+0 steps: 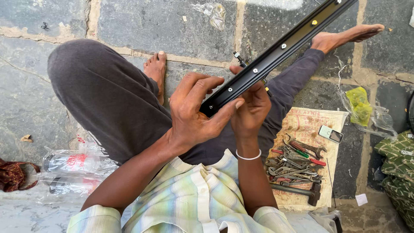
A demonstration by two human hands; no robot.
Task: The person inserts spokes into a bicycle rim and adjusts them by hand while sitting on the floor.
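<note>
Over your lap, in the head view, both of your hands close on the near end of a black rim (276,47), a long curved metal strip with small silver spoke nipples along its inner face. It runs from your hands up and to the right, out past the far edge of the scene, crossing above your right shin. Your left hand (194,114) wraps the end from the left, fingers curled over the top edge and thumb pressed along the lower face. Your right hand (252,108) grips it from below and behind, just beside the left hand, thumbs nearly touching; a white bangle (248,157) sits on that wrist. A short valve stem (239,59) pokes up just beyond your right fingers.

You sit on a stone floor (151,26) with dark trousers (103,95) on, left knee bent up at the left, right leg stretched far right, both feet bare. To the right of your right arm lies a sheet of printed paper (306,125) carrying a heap of spanners (293,164), a hammer (302,192) at its near edge and a small phone (331,134) at its far right corner. Farther right rests a clear bag (362,108) with something yellow-green inside. Near left, by your left elbow, lie crumpled clear plastic bottles (73,168) and a dark red cloth (15,176).
</note>
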